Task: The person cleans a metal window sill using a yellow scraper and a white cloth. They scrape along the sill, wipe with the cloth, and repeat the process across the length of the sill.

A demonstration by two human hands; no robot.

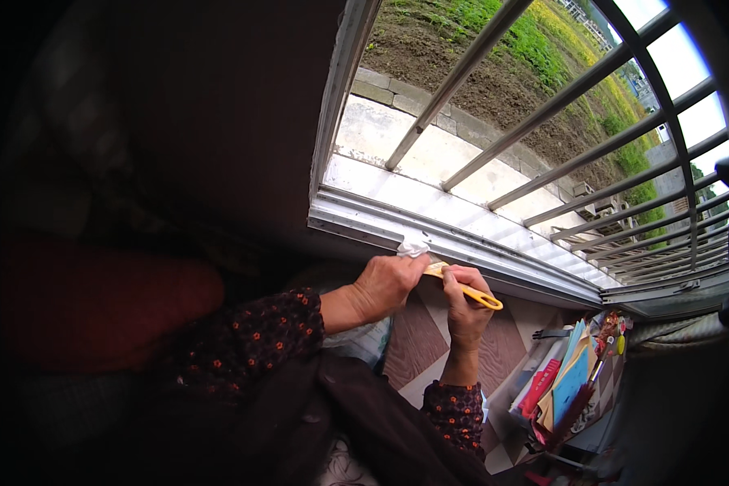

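My left hand (pixel 390 283) pinches a crumpled white tissue or cloth (pixel 413 246) at the lower window frame (pixel 364 226). In my right hand (pixel 469 304) is a tool with a yellow handle (pixel 485 298), its looped end pointing to the lower right. The tool's pale head lies against the fingers of my left hand and is partly hidden by them, so I cannot tell its exact kind. Both hands are close together, just on the room side of the window track (pixel 462 234). Small dark specks show along that track.
Metal bars (pixel 492 146) stand outside the window, with soil and plants beyond. At right, a clear container (pixel 525 376) holds papers and folders, next to a dark red feathery duster (pixel 574 404). Patterned floor (pixel 416 340) shows below my hands; a dark wall (pixel 231 109) rises at left.
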